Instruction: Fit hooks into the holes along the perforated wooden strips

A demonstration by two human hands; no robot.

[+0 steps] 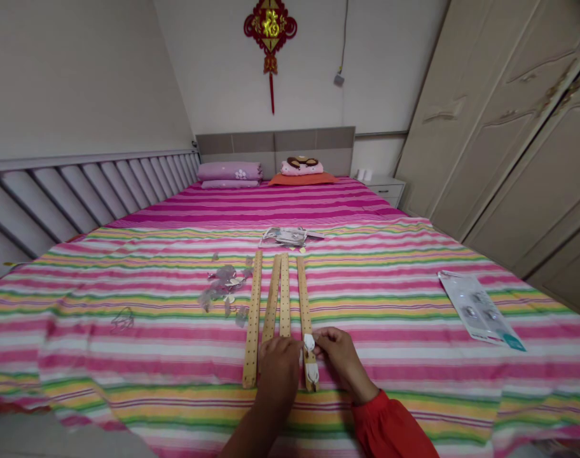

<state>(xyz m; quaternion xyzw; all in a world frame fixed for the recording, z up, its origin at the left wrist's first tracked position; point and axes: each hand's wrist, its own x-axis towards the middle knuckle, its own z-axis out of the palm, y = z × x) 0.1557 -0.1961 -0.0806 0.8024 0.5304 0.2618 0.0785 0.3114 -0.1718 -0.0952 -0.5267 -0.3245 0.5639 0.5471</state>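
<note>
White piece (309, 343) — on perforated strip (304, 305) (right hand (340, 356) touching).

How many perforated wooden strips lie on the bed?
4: the left strip, two middle strips close together, and the right strip, bearing white pieces. The left hand covers the middle strips' near ends; no others show.

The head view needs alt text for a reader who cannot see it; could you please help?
The right hand touches a white piece on the rightmost of four wooden strips on a striped bedcover, with the left hand close beside it. Small loose pieces lie left of the strips, a package farther right.
</note>
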